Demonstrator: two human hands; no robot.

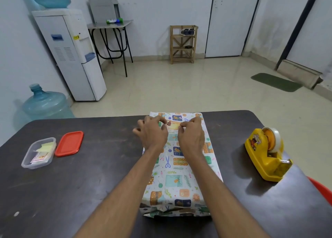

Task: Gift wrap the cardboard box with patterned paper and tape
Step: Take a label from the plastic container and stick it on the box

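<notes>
The wrapped box point(177, 164) lies lengthwise in the middle of the dark surface point(93, 189), its far end almost at the far edge and its near end toward the near edge, already covered in patterned paper point(173, 181). Both hands work on its far top, where a small yellow-and-orange label point(173, 124) with a bear picture sits between them. The left hand point(152, 132) has its fingers curled and pinching at the label's left end; the right hand point(191, 135) pinches at its right end in the same way, so neither is open and each seems closed lightly on the label's edge. The step looks like fixing this label onto the paper, and to do it well the hands should keep it square to the box's sides, press from the middle outward so no bubble or crease is trapped, and avoid dragging the paper beneath. The near end fold looks loose and rumpled, and may want smoothing and tape. A yellow tape dispenser point(265, 154) stands near the right edge, well apart from the box; near the left edge sit a clear plastic tub point(38, 153) holding paper slips and, just beside it, its red lid point(69, 143). Beyond the surface are a pale tiled floor point(179, 87), a water cooler point(71, 54), a spare water bottle point(44, 103), a small folding table point(110, 25), a wooden rack point(183, 43) and a green mat point(275, 82).
</notes>
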